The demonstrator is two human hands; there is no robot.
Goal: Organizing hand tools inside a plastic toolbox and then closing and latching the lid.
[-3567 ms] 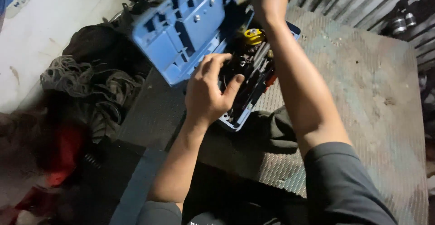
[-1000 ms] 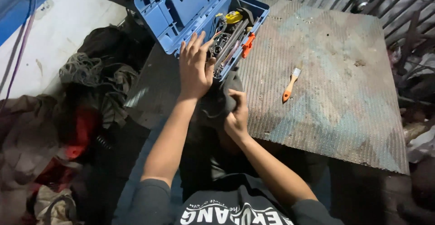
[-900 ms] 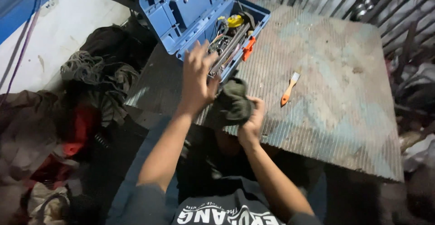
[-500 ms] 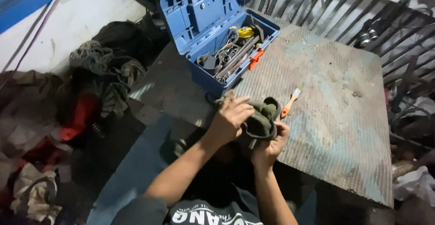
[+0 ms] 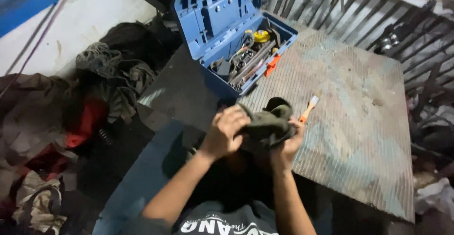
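Olive cloth (image 5: 267, 124) bunched between both our hands at the near tabletop (image 5: 359, 121) edge: left hand (image 5: 226, 133) clamped on top, right hand (image 5: 287, 145) gripping from below. Open blue toolbox (image 5: 222, 17) behind, orange-handled brush (image 5: 309, 108) just right.

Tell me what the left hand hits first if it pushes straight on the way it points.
Probably the dark green cloth that the left hand already grips; beyond it, likely the right hand holding the other side. Depth is unclear.
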